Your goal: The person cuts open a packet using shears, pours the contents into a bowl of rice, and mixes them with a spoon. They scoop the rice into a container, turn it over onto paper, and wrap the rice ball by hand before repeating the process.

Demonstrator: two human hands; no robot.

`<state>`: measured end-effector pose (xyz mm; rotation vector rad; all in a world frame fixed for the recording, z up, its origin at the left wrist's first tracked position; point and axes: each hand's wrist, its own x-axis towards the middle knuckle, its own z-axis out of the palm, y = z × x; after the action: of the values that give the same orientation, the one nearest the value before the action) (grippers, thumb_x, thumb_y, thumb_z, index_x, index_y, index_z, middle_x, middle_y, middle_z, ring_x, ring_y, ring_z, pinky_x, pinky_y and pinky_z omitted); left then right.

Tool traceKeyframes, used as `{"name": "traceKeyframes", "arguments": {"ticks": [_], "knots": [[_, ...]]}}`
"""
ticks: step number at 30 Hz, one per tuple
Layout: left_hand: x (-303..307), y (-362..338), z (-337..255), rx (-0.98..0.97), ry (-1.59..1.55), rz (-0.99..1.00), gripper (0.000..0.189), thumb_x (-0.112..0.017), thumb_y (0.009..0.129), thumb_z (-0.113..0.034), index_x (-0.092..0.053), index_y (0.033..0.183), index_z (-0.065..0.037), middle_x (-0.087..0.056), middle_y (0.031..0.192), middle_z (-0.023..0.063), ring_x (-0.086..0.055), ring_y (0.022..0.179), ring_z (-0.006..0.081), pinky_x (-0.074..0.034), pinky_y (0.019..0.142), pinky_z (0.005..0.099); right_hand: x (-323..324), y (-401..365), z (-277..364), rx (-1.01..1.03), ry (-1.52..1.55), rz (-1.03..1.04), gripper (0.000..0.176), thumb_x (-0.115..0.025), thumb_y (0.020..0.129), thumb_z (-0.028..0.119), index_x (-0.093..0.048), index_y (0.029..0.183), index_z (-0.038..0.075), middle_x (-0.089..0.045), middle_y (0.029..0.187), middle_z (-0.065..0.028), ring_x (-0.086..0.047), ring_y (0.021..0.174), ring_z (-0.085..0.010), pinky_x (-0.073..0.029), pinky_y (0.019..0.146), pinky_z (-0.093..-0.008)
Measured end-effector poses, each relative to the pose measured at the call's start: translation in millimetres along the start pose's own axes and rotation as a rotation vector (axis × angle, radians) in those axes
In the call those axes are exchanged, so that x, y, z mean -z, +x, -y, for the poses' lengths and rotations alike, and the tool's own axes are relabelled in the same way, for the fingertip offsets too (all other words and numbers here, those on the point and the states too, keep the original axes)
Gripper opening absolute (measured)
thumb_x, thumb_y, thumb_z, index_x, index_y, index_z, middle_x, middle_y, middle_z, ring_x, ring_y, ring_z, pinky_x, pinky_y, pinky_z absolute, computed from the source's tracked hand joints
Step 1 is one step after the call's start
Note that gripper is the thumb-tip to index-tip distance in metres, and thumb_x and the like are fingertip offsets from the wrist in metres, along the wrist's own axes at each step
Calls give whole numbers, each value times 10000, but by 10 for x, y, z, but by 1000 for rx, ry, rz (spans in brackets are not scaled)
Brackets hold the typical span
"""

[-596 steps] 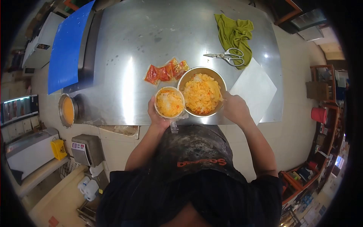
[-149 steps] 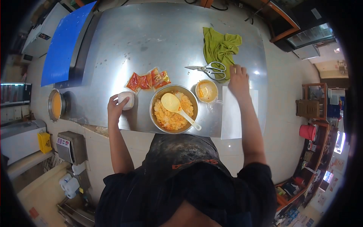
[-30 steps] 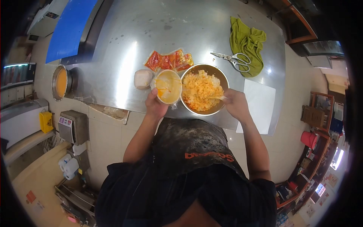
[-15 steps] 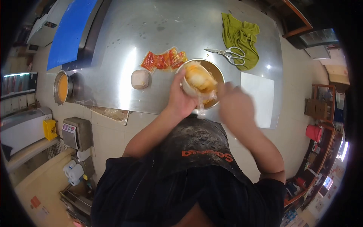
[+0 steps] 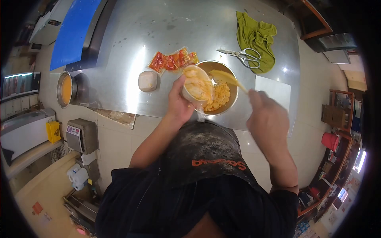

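My left hand [image 5: 180, 104] grips a white tub [image 5: 195, 82], tilted over a steel bowl [image 5: 234, 95], with creamy orange-streaked contents facing the bowl. In my right hand [image 5: 270, 123] is the handle of a yellowish spatula [image 5: 224, 75], its blade above the bowl beside the tub. A crumbly orange mixture [image 5: 219, 97] lies in the bowl. A strip of clear plastic [image 5: 201, 115] hangs beneath the tub. Left of the bowl stand a squarish pale container [image 5: 147, 81] and clear packets with red-orange contents [image 5: 173, 61].
Scissors [image 5: 243, 56] lie against a green cloth [image 5: 258, 43] behind the bowl. A white sheet [image 5: 274, 97] is on the steel table [image 5: 119, 59] at right. A bowl of orange liquid [image 5: 66, 90] is at the far left, near a blue panel [image 5: 75, 33].
The spatula has come out of the tub and swung right over the bowl as my right hand moved right and down. My left hand and the tub shifted slightly left, exposing the mixture.
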<state>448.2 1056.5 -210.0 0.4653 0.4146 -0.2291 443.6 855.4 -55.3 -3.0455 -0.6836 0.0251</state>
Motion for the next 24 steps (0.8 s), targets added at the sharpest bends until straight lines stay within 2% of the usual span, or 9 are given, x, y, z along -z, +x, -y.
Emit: {"name": "traceKeyframes", "arguments": {"ticks": [3,5,9,10,12,16,18,22,24], "knots": [[257,65,-75,-194,190,38,583,-439,944,-456,-466,1357,-45,-559,1304,148,-533,1226,303,-438,1034,467,-302,182,-164,-89,-61,177,96,-557,793,28,-571,887,30,-621,846,-134,-661,685,-292,-540,569,-377],[447,83,-107,-203,113,126,596,-419,945,-450,-448,1369,-32,-554,1310,156,-534,1226,305,-438,1039,463,-738,309,-159,-107,-49,195,184,-581,798,30,-572,980,0,-642,864,-161,-672,715,-342,-553,625,-424],[628,109,-17,-263,17,211,624,-375,938,-457,-433,1378,-17,-541,1325,158,-534,1228,307,-438,1043,465,-1383,507,-89,-156,113,355,192,-628,751,39,-603,933,-19,-659,833,-224,-678,749,-355,-565,646,-425],[663,114,11,-264,21,203,665,-421,912,-487,-424,1384,-18,-531,1339,153,-528,1236,303,-437,1042,460,-1441,518,-74,-171,189,431,198,-636,740,40,-610,927,-20,-661,818,-234,-676,758,-363,-566,655,-424],[742,110,46,-268,26,183,759,-511,860,-547,-407,1397,-20,-512,1367,144,-515,1252,295,-435,1040,451,-1476,462,16,-181,303,398,178,-637,732,53,-624,891,-25,-659,794,-247,-668,774,-382,-555,685,-434],[692,140,63,-327,-21,187,717,-453,872,-550,-432,1382,-47,-527,1347,125,-524,1237,292,-444,1027,458,-1558,497,-162,-202,597,321,157,-621,737,65,-635,856,-36,-648,784,-257,-647,800,-415,-522,739,-456],[629,134,53,-332,-193,296,623,-353,918,-497,-474,1347,-62,-555,1304,108,-546,1204,287,-457,1009,464,-1571,493,-283,-212,603,349,142,-608,748,67,-637,838,-39,-648,804,-259,-642,796,-419,-509,742,-467],[619,113,36,-326,-228,194,646,-343,906,-542,-482,1341,-85,-551,1302,94,-537,1210,282,-457,1006,468,-1410,399,-544,-196,548,323,148,-609,761,80,-641,850,-35,-651,811,-256,-633,800,-430,-503,734,-472],[684,99,14,-329,-240,189,657,-338,901,-563,-483,1344,-100,-543,1313,92,-529,1219,285,-456,1004,474,-1207,352,-489,-293,503,342,145,-609,768,84,-640,858,-25,-652,816,-244,-631,804,-432,-509,740,-475]]}}
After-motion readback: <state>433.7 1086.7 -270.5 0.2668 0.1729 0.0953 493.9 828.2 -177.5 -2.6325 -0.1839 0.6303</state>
